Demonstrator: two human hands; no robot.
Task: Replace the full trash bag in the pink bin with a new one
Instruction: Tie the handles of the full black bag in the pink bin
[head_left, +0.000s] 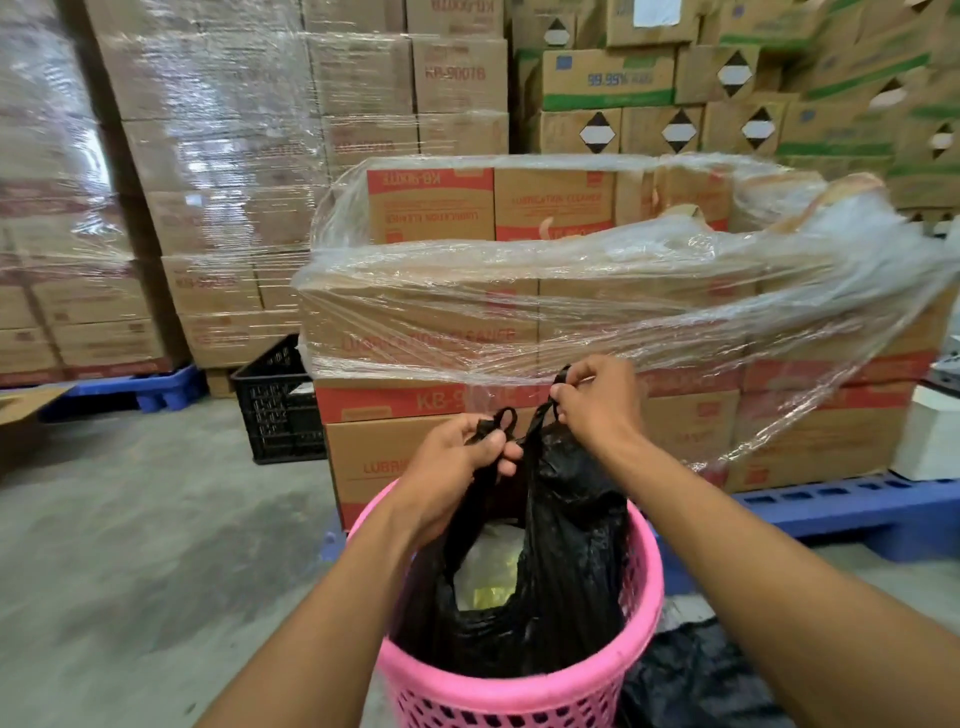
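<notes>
A pink perforated bin (641, 613) stands on the concrete floor at the bottom centre. Inside it sits a black trash bag (566, 582), its top drawn upward, with pale and yellowish rubbish showing through the mouth. My left hand (457, 467) grips the bag's left handle loop above the bin. My right hand (597, 400) pinches the right handle loop a little higher. Another black plastic bag (691, 680) lies on the floor to the right of the bin.
Just behind the bin is a blue pallet (857, 514) of cardboard boxes under loose stretch wrap (623, 291). A black crate (280, 410) stands at its left. Taller wrapped box stacks fill the background. Bare concrete floor (156, 545) lies to the left.
</notes>
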